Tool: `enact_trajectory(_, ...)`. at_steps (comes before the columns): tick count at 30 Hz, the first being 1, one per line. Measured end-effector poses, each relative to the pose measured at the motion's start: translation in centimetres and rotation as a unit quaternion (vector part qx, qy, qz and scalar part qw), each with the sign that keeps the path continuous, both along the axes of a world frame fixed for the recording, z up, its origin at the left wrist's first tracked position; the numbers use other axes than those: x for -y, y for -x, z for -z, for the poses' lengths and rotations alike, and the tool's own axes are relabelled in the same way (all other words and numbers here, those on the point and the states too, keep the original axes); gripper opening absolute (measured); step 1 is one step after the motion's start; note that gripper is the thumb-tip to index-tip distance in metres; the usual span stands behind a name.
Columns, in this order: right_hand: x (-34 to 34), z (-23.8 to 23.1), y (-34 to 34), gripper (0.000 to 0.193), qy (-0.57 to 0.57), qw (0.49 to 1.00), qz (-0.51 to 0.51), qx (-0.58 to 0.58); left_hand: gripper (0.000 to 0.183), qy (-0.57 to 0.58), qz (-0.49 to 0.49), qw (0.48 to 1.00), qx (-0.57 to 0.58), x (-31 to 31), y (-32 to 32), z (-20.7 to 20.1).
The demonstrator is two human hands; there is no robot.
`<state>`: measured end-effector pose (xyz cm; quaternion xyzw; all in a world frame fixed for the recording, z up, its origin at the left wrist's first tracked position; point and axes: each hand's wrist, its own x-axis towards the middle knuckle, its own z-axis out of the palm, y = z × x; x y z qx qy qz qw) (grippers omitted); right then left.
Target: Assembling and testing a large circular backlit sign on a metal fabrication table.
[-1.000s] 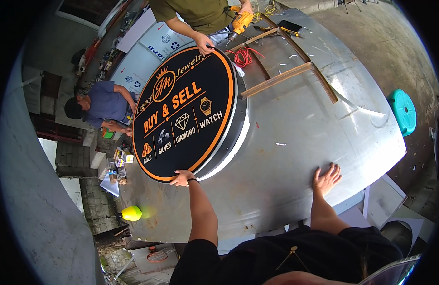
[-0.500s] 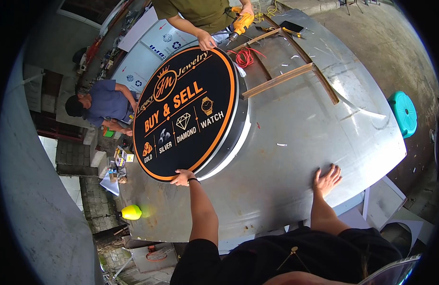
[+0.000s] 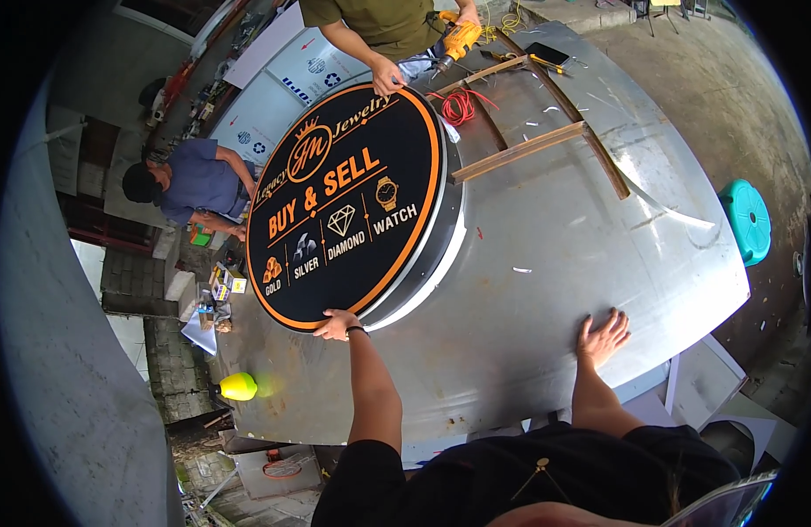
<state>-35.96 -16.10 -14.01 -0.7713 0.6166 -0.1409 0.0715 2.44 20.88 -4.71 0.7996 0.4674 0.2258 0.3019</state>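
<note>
One round sign (image 3: 335, 189), black with an orange border, lies on the metal surface (image 3: 546, 237), left of its middle; its thick side shows at the right, and its face carries a row of four small pictures. Two of the person's own hands are in view, along with two other people: one in an olive shirt (image 3: 374, 22) at the far side, one in a blue shirt (image 3: 203, 180) at the left. There is one yellow drill (image 3: 461, 40), one coil of red cable (image 3: 458, 107), one brown frame (image 3: 521, 151) of slender bars touching or nearly touching the sign's right side, one yellow-green container (image 3: 239, 386) near the surface's left edge, and one teal stool (image 3: 746, 221) off to the right.

The left hand (image 3: 338, 324) grips the sign's near rim, thumb over the face, forearm reaching nearly straight up from the lower edge, a dark band (image 3: 357, 330) round the wrist. The right hand (image 3: 604, 339) is open and laid palm down on bare metal, fingers spread and pointing away from the body, elbow bent outward, well apart from the sign.
</note>
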Motion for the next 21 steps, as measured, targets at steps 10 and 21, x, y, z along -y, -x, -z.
enact_trajectory(10,0.05,-0.12,0.06,0.066,-0.006,1.000,-0.002,-0.004,0.081,0.005,0.001,1.000,0.008,0.03,0.09,-0.10)
enact_trajectory(21,0.08,-0.07,-0.07,0.067,-0.013,1.000,0.003,-0.005,0.080,-0.004,-0.006,1.000,-0.003,-0.60,-0.30,0.28)
